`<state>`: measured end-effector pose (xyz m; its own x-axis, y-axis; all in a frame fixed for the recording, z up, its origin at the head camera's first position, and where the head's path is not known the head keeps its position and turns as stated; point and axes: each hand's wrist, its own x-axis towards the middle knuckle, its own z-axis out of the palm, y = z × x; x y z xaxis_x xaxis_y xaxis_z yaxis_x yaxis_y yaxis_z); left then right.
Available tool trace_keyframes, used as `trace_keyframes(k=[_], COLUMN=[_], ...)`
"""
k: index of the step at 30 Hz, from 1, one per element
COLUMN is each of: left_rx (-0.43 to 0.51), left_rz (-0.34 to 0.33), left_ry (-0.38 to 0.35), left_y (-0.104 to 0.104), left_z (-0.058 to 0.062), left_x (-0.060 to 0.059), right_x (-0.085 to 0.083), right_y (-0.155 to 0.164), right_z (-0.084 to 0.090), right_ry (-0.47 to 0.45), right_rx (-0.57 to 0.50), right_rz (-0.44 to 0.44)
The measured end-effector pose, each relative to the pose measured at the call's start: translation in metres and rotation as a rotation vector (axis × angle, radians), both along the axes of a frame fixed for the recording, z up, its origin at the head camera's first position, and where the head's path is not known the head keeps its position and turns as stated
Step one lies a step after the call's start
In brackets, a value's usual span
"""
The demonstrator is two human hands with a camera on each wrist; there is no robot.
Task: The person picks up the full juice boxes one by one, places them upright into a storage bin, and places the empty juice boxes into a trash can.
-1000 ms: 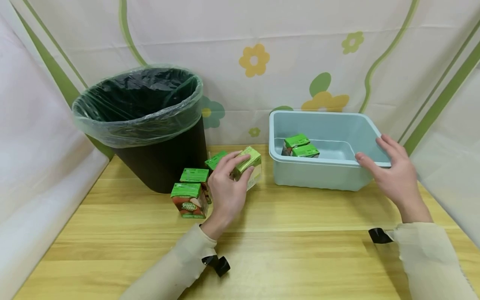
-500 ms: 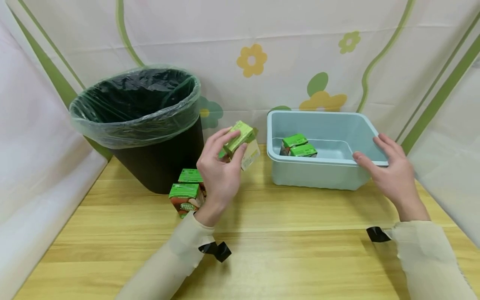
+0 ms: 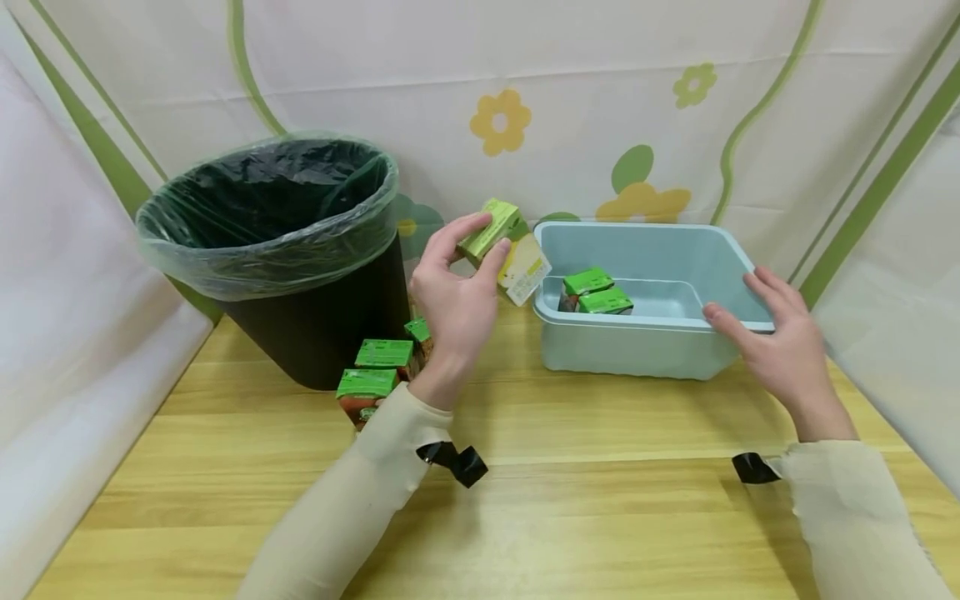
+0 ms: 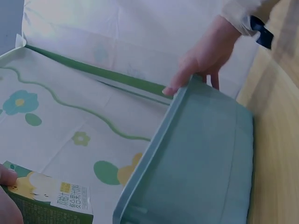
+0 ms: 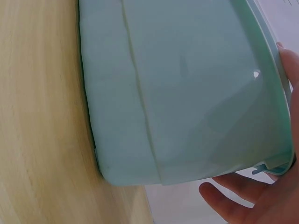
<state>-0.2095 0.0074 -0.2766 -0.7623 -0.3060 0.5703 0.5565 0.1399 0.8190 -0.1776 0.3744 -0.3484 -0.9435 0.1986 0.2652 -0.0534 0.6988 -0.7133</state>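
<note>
My left hand [image 3: 486, 237] pinches a green juice carton [image 3: 525, 267] and holds it tilted in the air, just left of the light-blue plastic bin [image 3: 637, 354]. The left wrist view shows that carton [image 4: 46, 200] low at the left, beside the bin [image 4: 201, 158]. Two more green cartons [image 3: 600, 292] lie inside the bin. My right hand [image 3: 780, 329] rests on the bin's near right corner with fingers fairly straight; in the right wrist view this hand [image 5: 261, 200] lies beside the bin's wall [image 5: 177, 93].
A black waste bin [image 3: 315, 325] with a clear liner stands at the back left. Three green cartons [image 3: 375, 371] sit on the wooden table [image 3: 600, 500] in front of it. Flowered cloth walls close in the back and both sides.
My left hand has lifted the carton off the table and carried it up and to the right, toward the blue bin. The right hand has stayed on the bin.
</note>
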Motion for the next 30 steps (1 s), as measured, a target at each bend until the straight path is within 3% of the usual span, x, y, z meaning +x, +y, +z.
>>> trace_keyframes(k=[12, 18, 22, 30], left_rx=[0.097, 0.100, 0.089, -0.012], left_rz=[-0.118, -0.113, -0.100, -0.072], left_ry=[-0.190, -0.246, -0.252, -0.198], left_y=[0.032, 0.047, 0.055, 0.069], left_z=[0.010, 0.012, 0.010, 0.002], left_x=[-0.020, -0.030, -0.040, -0.059], right_x=[0.000, 0.001, 0.001, 0.001], right_y=[0.002, 0.002, 0.003, 0.003], right_z=[-0.001, -0.001, -0.002, -0.002], right_ry=[0.004, 0.004, 0.004, 0.009], right_rx=[-0.002, -0.007, -0.007, -0.004], right_rz=[-0.001, 0.000, -0.003, 0.001])
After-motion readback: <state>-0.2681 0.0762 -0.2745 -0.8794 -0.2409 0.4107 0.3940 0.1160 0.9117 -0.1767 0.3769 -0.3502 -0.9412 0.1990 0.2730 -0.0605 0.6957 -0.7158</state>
